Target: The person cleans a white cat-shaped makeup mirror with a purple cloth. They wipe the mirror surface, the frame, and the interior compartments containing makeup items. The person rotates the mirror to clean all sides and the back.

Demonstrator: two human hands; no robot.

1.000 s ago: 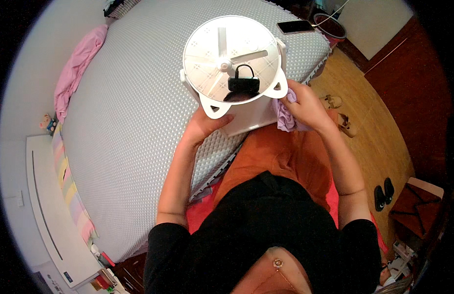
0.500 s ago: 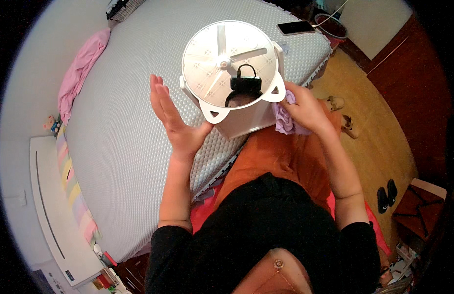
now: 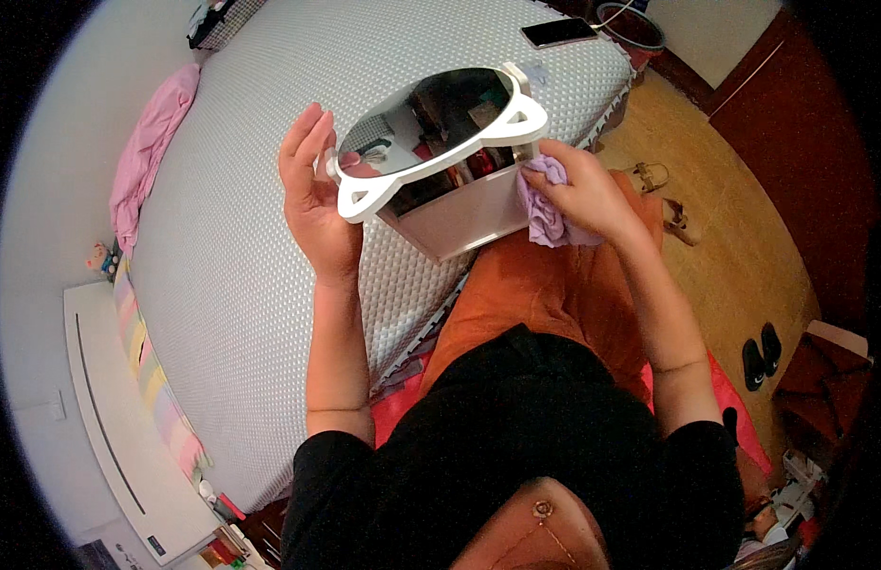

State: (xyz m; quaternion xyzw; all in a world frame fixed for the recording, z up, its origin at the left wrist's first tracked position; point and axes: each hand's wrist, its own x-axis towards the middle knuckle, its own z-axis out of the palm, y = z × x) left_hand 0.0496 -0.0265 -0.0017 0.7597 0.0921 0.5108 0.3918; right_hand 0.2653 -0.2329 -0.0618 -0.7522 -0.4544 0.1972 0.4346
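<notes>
A round tabletop mirror with a white cat-ear rim is tilted on a pale box-shaped stand, over the edge of the bed beside my thighs. Dark furniture and part of the room reflect in its glass. My left hand is open at the mirror's left side, fingers pointing up along the rim; its thumb is mostly hidden. On the other side, my right hand is closed on a crumpled lilac cloth, which presses against the stand's right edge.
The bed has a grey quilted cover. A phone on a white cable lies at its far corner, near a bin. Pink fabric runs along the wall side. Dark slippers rest on the floor at right.
The mirror has tipped, so its glass now reflects the room instead of the ceiling and my head gear. My left hand has shifted up and left along the rim; the cloth stays at the right edge.
</notes>
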